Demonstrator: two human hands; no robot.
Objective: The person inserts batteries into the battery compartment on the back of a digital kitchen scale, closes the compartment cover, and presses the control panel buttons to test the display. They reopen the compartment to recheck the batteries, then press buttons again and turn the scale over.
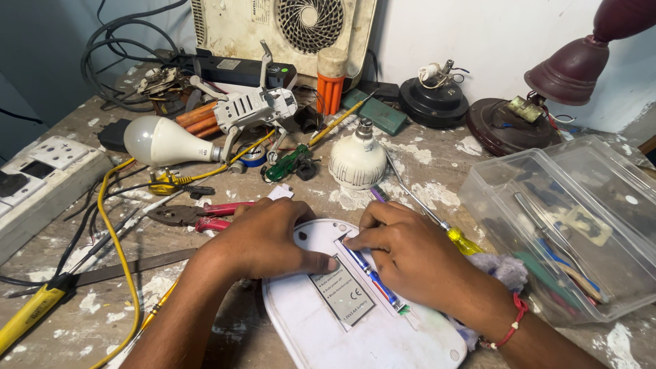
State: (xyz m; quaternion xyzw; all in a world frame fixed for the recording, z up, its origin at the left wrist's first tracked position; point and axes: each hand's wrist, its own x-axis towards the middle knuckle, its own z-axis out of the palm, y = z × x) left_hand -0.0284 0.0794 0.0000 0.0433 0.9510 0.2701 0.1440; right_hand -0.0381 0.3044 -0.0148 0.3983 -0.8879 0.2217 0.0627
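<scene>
Paint-spattered and chipped, the grey counter (437, 164) runs back to a pale wall, crowded with tools and parts. Along its far edge stand a cream fan casing (287, 27), two dark round bases and a maroon lamp (581, 65); at the left edge sits a white switchboard (48, 171) with a yellow cable (113, 232) looping past it. Two white bulbs (164, 141) lie mid-counter near red-handled pliers (198, 215), and a clear plastic box (567, 225) of tools fills the right edge.

At the near edge lies a white oval device (355, 321), underside up, partly cut off by the frame. The left hand (263, 239) presses flat on it, fingers loosely spread, holding nothing. The right hand (403, 249) is pinched narrow around a blue pen-like tool (372, 277) laid along the device's slot. A yellow-handled screwdriver (437, 222) passes behind that hand, its middle hidden.
</scene>
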